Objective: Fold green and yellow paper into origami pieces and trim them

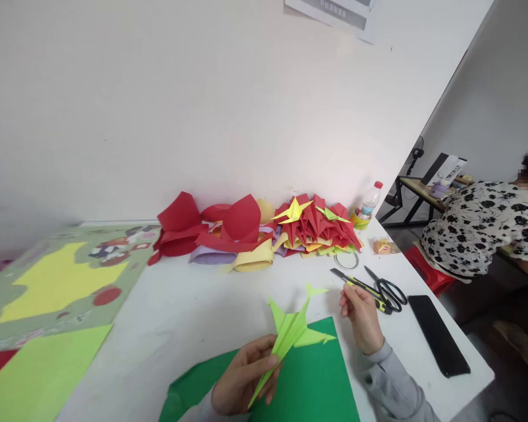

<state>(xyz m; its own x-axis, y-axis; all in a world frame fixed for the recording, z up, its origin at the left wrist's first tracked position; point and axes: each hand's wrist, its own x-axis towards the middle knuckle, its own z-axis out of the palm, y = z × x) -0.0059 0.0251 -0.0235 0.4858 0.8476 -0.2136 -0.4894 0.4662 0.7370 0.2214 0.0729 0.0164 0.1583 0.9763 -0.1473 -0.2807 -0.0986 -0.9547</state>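
A light green folded paper figure (290,331) with several pointed arms is pinched by its lower end in my left hand (249,375), above a dark green sheet (312,381). To its right, my right hand (361,313) is raised with fingers curled together near the thumb, apart from the figure; whether anything small is between the fingertips is hidden. Just beyond my right hand lie a yellow and black cutter (365,287) and black scissors (389,293). A black phone (439,335) rests on the white table (180,310) farther right.
Red curved paper pieces (242,225) and a heap of folded red paper (312,223) line the wall. A bottle (369,202), a tape ring (347,260) and a small packet (382,246) are at the back right. Yellow paper (66,281) lies left. Another person (475,228) sits far right.
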